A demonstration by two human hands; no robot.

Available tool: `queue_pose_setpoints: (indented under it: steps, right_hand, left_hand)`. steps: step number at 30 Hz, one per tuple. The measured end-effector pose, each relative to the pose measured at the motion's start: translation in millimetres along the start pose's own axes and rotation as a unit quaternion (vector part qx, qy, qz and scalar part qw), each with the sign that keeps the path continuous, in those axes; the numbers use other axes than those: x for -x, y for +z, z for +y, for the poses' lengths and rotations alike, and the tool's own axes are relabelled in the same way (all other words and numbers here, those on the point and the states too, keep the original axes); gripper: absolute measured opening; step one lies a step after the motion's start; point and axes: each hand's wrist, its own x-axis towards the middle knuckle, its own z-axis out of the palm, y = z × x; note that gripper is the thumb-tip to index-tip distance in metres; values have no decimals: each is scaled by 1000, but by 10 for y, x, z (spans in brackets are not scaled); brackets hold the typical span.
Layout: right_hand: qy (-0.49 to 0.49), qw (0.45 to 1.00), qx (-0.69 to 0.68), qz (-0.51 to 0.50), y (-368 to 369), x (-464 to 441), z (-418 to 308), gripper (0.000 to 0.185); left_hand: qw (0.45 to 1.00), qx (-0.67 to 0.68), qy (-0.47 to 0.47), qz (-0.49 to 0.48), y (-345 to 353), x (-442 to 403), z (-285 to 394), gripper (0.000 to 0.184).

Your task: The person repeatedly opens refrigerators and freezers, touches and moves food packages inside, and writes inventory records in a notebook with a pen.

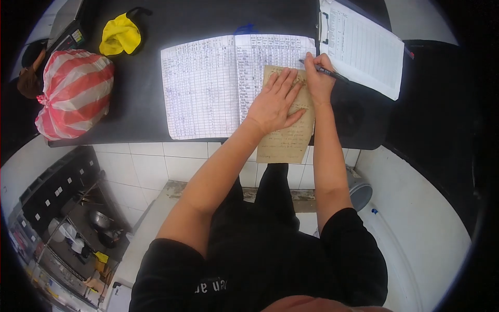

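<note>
A slim dark pen (337, 75) is pinched in the person's right hand (319, 82), fingers curled around it, its tip at the right page of an open, gridded white paper notebook (200, 88). The left hand (275, 102) lies flat, fingers slightly spread, grasping nothing, on a handwritten brown paper sheet (285, 132) overlapping that page and the table's near edge. Right of the notebook is a clipboard with white paper (364, 54); farther left on the black tabletop (138, 117) sit a knotted red-and-white striped plastic bag (80, 93) and a crumpled yellow item (120, 35).
</note>
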Motion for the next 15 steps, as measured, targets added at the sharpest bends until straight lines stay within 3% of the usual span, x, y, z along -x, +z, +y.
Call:
queue_pose_setpoints:
  steps: [15]
  right_hand:
    - [9, 999, 36, -15, 6, -12, 8, 33]
  left_hand:
    - [1000, 5, -5, 5, 22, -3, -15, 65]
